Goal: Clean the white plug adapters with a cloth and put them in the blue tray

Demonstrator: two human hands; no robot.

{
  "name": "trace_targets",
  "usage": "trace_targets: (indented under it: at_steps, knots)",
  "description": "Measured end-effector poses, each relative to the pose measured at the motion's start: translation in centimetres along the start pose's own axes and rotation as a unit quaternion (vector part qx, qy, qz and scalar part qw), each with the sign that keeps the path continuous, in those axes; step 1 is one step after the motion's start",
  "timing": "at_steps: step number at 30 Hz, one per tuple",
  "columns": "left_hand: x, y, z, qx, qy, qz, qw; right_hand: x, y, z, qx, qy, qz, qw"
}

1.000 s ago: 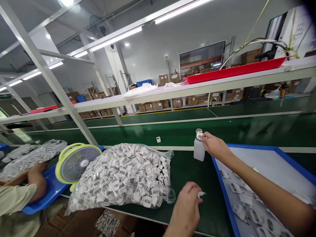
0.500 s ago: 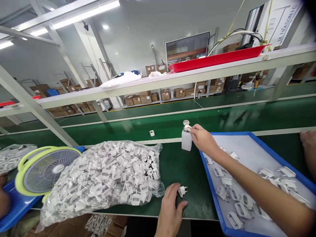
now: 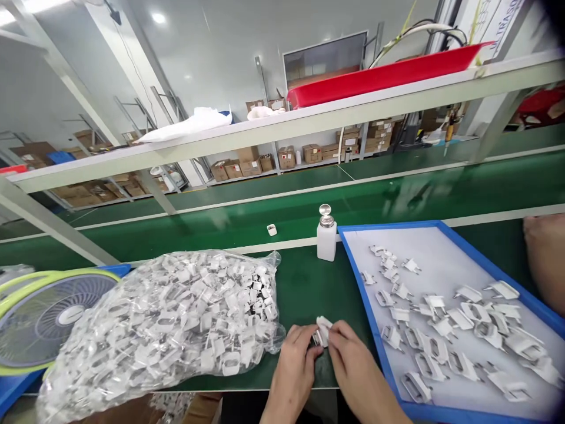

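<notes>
Just above the near edge of the bench, my left hand (image 3: 293, 362) is closed on a small white plug housing (image 3: 316, 338). My right hand (image 3: 356, 366) pinches a small white wad, likely cloth (image 3: 325, 324), pressed against that housing. The fingers partly cover both pieces. Beyond the hands, a white pump bottle (image 3: 326, 242) with a raised metal top stands upright. Left of my hands lies a clear plastic bag (image 3: 168, 312) full of white plug parts. To the right, a blue-rimmed tray (image 3: 375, 330) holds several loose white plug housings (image 3: 430, 365).
A green-rimmed fan (image 3: 57, 318) stands at the far left. One small white part (image 3: 272, 229) lies on the green belt (image 3: 220, 221) ahead. A raised shelf (image 3: 247, 138) with a red tray (image 3: 379, 79) crosses above. Another person's hand (image 3: 545, 253) is at the right edge.
My right hand has come back from the bottle top with the white wad to meet my left hand. The plug housing is lifted between my fingers. The view has shifted slightly.
</notes>
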State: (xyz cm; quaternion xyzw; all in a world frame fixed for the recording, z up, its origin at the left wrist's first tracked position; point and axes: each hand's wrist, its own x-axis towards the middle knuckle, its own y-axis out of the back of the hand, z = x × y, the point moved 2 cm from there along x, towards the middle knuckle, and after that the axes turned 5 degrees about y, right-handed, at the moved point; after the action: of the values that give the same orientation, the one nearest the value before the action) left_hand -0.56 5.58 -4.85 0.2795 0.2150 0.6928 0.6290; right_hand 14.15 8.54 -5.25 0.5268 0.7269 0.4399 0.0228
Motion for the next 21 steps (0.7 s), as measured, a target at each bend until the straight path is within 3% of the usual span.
trace_targets:
  at_steps: [5,10,21]
  knots:
    - [-0.1,-0.7,-0.9,0.035,-0.034,0.017,0.999,-3.0,-2.7,0.6,-0.029,0.070,0.004,0.997]
    - [-0.3,-1.2,-1.4,0.051,-0.032,0.011,0.998,-5.7,-3.6,1.6,-0.061,0.135,0.008,0.989]
    - [0.1,-0.7,-0.6,0.093,-0.031,-0.019,0.995,-3.0,-2.9,-0.2,-0.054,0.065,0.024,0.996]
